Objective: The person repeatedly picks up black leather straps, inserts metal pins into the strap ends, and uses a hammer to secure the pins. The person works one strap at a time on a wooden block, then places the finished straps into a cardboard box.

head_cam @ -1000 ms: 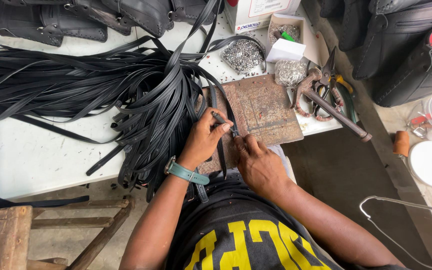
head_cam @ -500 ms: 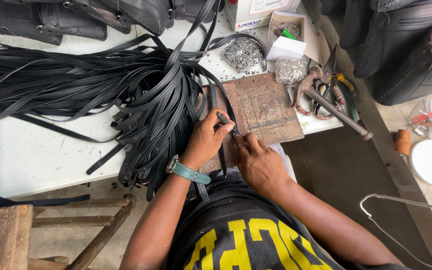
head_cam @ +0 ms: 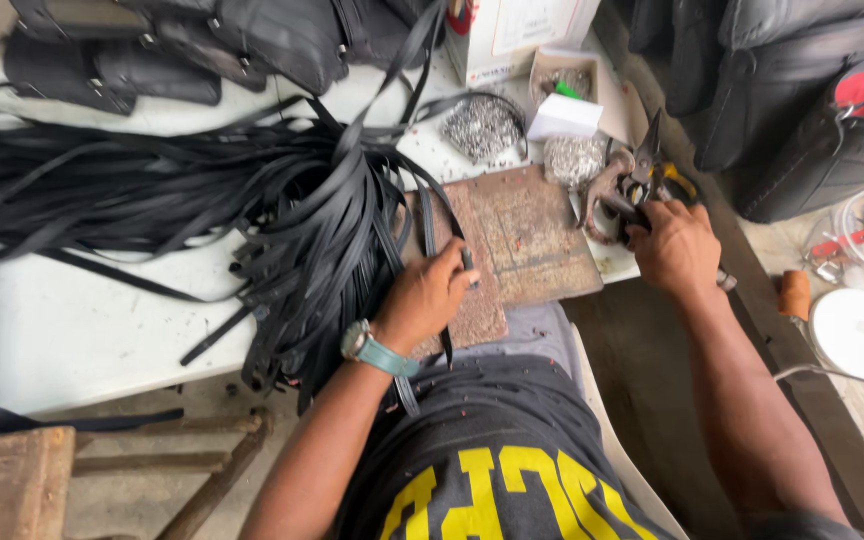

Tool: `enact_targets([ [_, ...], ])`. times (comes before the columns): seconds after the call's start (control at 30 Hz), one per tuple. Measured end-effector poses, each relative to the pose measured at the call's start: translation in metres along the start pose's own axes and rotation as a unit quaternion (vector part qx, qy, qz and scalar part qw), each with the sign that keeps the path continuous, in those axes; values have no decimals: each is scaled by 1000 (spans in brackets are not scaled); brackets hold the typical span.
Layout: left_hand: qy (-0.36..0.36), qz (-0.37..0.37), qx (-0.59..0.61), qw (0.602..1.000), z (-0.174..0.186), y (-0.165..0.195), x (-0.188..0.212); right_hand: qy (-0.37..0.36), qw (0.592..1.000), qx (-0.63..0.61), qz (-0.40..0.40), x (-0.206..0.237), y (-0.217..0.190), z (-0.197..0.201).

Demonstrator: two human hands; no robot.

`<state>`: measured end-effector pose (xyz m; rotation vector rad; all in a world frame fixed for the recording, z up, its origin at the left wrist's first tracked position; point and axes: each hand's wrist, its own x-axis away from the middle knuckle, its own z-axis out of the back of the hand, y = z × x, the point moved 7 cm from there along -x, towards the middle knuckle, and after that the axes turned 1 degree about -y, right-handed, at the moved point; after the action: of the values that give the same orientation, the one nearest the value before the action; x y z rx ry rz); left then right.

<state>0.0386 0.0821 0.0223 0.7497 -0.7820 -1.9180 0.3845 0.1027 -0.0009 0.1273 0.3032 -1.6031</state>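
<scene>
My left hand (head_cam: 430, 296) pinches the end of a black strap (head_cam: 430, 230) against a worn brown board (head_cam: 532, 235) at the table's near edge. A teal wristwatch (head_cam: 380, 352) is on that wrist. My right hand (head_cam: 674, 246) has reached to the right and closes around the handle of a metal punch tool (head_cam: 612, 192) lying at the board's right side. A big heap of black straps (head_cam: 252, 200) spreads over the white table (head_cam: 72, 320) to the left of the board.
Two piles of small silver metal parts (head_cam: 482, 128) and a small white box (head_cam: 564, 116) sit behind the board. Black bags (head_cam: 202, 40) line the back of the table. Dark bags (head_cam: 802, 100) stand right. A wooden stool (head_cam: 12, 480) is lower left.
My right hand left the strap on the board and moved right to the metal tool. My left hand stayed on the strap end.
</scene>
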Motion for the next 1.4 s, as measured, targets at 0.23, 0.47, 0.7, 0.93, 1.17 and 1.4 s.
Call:
enact_targets([
  [0.23,80,-75,20,994,2,13,11,-4,967,-248,-67,-6,-14,47],
  [0.47,72,-57,-38,995,-8,2,10,232,815,-531,9,12,-39,159],
  [0.7,83,-68,-67,992,-13,-1,9,-124,975,-92,160,22,-161,118],
  [0.93,93,-74,-50,992,-9,3,9,287,857,-421,84,20,-65,234],
  [1.17,84,-78,-66,991,-8,7,11,-36,944,115,307,39,-159,117],
  [1.4,182,88,407,891,-1,-52,7,60,997,-40,28,3,-25,74],
])
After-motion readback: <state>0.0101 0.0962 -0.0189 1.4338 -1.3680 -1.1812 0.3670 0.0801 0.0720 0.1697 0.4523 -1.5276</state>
